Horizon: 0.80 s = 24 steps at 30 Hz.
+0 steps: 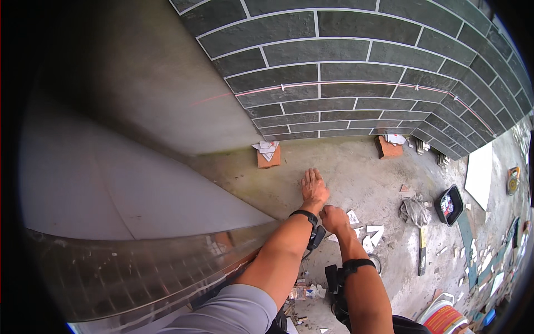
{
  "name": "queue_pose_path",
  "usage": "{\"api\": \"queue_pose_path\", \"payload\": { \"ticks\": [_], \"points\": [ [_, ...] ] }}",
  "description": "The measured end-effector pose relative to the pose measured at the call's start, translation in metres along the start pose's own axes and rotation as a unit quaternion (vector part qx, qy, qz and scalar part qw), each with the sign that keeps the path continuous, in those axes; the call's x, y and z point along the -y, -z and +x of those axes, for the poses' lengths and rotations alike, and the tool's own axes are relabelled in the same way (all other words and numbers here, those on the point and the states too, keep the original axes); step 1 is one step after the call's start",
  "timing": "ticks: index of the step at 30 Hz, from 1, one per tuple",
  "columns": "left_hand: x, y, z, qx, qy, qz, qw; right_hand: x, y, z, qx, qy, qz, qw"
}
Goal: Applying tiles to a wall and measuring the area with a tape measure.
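My left hand [314, 188] reaches forward over the concrete floor [347, 172] with its fingers stretched out, nothing visible in them. My right hand [335, 219] is just behind it, fingers curled; whether they hold anything is hidden. Both forearms wear black straps with devices. Ahead, the dark grey brick-tiled wall [356, 74] has a thin pink line with white clips along it. At its foot stand two orange bricks [268, 162] [389, 148], topped with white tile pieces. More white scraps [376, 234] lie right of my right hand.
A glossy band [128, 273] and pale grey surface [111, 189] fill the left. Rightward lie a crumpled cloth [414, 210], black tray [448, 205], level-like bar [422, 250], white panel [479, 175], orange tool [513, 181] and scattered offcuts. A white bucket [442, 316] is at lower right.
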<state>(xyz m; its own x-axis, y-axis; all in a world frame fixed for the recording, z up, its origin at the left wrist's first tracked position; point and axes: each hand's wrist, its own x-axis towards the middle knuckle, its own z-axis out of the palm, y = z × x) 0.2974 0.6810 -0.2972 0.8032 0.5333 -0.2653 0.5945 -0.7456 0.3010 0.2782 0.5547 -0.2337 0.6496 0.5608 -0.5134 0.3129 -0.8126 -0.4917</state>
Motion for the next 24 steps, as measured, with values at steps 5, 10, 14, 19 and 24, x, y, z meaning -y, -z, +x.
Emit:
{"api": "queue_pose_path", "payload": {
  "ticks": [5,10,14,19,24],
  "points": [
    [0.008,0.005,0.004,0.01,0.011,-0.013,1.0,0.017,0.005,0.012,0.001,0.002,0.011,1.0],
    [0.001,-0.004,0.004,0.046,0.0,0.003,0.999,0.0,-0.001,0.016,-0.003,0.001,0.021,1.0],
    [0.012,-0.015,0.008,0.045,-0.004,0.017,0.999,0.005,-0.001,0.018,0.018,-0.007,0.003,1.0],
    [0.024,-0.004,0.014,0.118,0.005,0.041,0.992,0.021,0.008,0.015,0.051,-0.004,0.009,0.999],
    [0.018,-0.009,0.016,0.112,0.015,0.023,0.993,0.013,0.01,0.015,0.046,-0.005,0.022,0.999]
  ]
}}
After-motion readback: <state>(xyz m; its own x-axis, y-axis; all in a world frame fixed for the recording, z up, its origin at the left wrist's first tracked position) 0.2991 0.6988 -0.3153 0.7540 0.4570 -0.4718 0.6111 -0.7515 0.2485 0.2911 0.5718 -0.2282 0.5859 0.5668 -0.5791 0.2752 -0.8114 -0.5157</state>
